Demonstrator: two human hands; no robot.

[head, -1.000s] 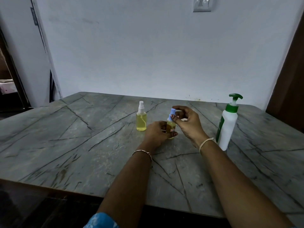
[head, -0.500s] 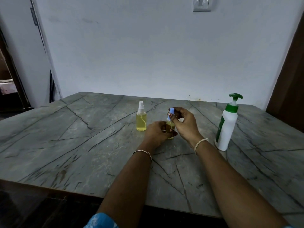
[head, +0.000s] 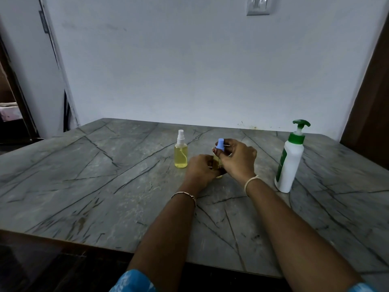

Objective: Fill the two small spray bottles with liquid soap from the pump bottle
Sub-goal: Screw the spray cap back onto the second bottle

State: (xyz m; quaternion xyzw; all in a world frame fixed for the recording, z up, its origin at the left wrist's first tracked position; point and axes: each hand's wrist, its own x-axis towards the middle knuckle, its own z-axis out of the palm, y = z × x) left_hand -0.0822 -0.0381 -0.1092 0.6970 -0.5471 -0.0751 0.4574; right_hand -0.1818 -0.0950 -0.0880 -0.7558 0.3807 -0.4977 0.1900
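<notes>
A small clear spray bottle with a white sprayer (head: 180, 153), full of yellow liquid, stands alone on the grey stone table (head: 84, 175). Just right of it, my left hand (head: 201, 168) is wrapped around the body of a second small spray bottle (head: 216, 163), which is mostly hidden. My right hand (head: 237, 158) pinches that bottle's blue spray cap (head: 220, 144) at the top. A tall white pump bottle with a green pump (head: 291, 157) stands upright to the right of my hands.
A white wall rises behind the table's far edge. A dark doorway lies at far left and a brown panel at far right. The table's front edge runs below my forearms.
My right hand has closed in and turned on the blue cap, its wrist moving left toward the left hand. The left hand, the other spray bottle and the pump bottle stay put.
</notes>
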